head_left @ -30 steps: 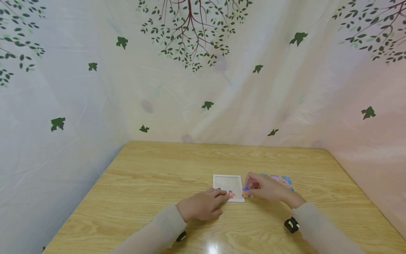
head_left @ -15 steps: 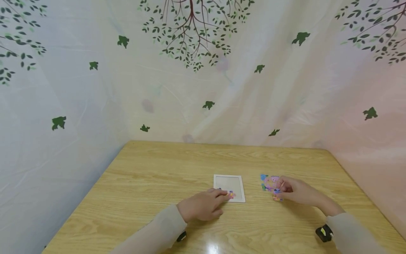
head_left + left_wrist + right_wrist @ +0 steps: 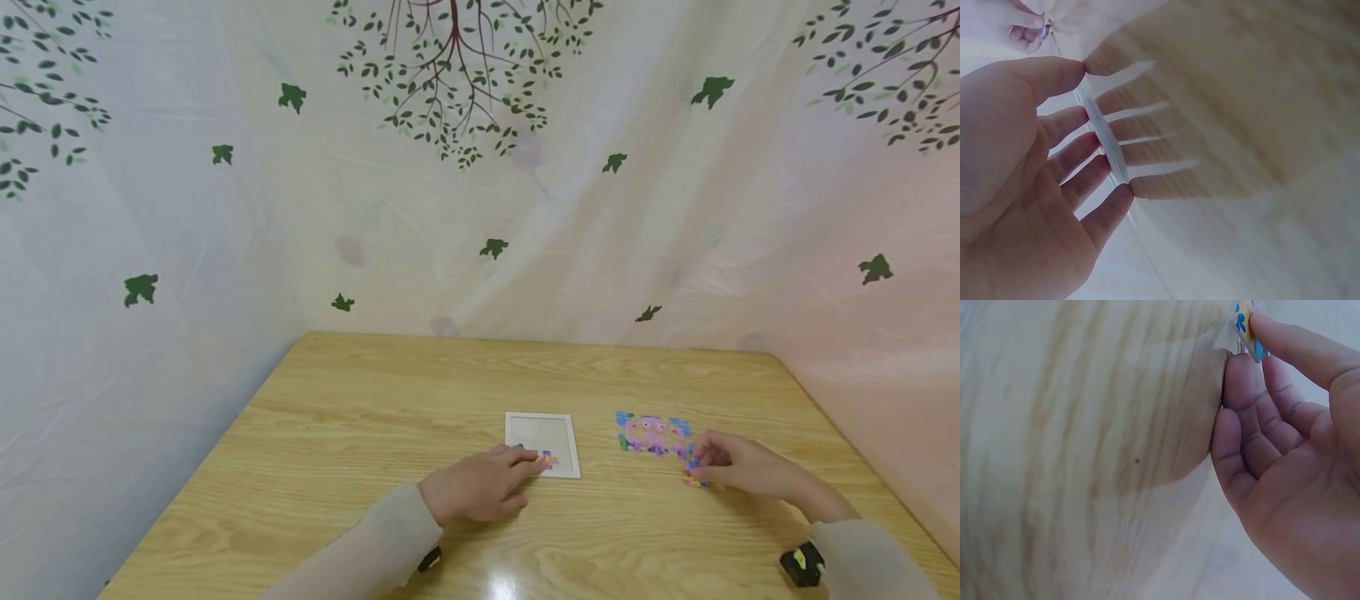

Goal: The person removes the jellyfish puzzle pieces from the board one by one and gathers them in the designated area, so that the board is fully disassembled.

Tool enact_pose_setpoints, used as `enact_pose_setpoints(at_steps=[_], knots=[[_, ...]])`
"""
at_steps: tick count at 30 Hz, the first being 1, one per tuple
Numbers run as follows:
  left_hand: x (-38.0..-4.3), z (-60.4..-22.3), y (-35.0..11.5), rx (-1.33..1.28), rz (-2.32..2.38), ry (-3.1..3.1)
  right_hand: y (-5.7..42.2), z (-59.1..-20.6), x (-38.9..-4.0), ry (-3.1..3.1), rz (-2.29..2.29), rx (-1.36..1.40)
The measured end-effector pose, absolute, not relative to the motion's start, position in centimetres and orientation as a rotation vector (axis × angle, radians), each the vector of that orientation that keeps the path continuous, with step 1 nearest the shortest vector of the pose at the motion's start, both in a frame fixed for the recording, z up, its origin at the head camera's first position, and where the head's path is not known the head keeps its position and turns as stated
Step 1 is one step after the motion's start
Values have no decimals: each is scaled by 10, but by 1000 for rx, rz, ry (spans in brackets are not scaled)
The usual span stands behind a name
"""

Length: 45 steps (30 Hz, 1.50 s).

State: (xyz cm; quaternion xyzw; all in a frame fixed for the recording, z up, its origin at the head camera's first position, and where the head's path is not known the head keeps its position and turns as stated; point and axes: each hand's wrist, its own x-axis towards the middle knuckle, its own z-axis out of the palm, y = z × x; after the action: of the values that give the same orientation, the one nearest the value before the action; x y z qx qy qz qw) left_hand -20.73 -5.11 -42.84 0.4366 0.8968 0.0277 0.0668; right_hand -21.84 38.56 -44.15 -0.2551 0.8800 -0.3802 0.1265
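My left hand (image 3: 480,486) rests on the lower left part of a white puzzle frame (image 3: 575,454), fingers mostly straight. Beside its fingertips, a few colourful puzzle pieces (image 3: 550,460) lie along the frame's bottom; others may be hidden under the hand. In the left wrist view, those fingertips touch the thin frame edge (image 3: 1105,140). Off to the right, my right hand (image 3: 750,468) pinches a blue and orange puzzle piece (image 3: 694,475) between thumb and fingers, low at the table. The right wrist view shows part of that piece (image 3: 1244,324) at the thumb tip.
A joined group of pink, blue and green puzzle pieces (image 3: 654,435) lies right of the frame, just left of the right hand. Everything rests on a wooden table (image 3: 360,417). A patterned curtain (image 3: 420,250) stands behind and at both sides.
My right hand has moved right with the puzzle piece, from the frame's right edge past the joined pieces, which are now uncovered. My left hand stays on the frame.
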Motion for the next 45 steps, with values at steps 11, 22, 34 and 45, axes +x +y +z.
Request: enact_pose_setpoints(at_steps=[11, 22, 34, 45], knots=[[-207, -427, -50, 1316, 94, 2696, 389, -447, -222, 2417, -1199, -670], [-209, -430, -50, 1325, 81, 2708, 387, -446, -221, 2417, -1201, -660], [-208, -429, -51, 1327, 82, 2703, 378, -440, -221, 2558, -1143, -633], [-205, -429, -53, 1384, 75, 2782, 332, -424, -229, 2568, -1109, -771]])
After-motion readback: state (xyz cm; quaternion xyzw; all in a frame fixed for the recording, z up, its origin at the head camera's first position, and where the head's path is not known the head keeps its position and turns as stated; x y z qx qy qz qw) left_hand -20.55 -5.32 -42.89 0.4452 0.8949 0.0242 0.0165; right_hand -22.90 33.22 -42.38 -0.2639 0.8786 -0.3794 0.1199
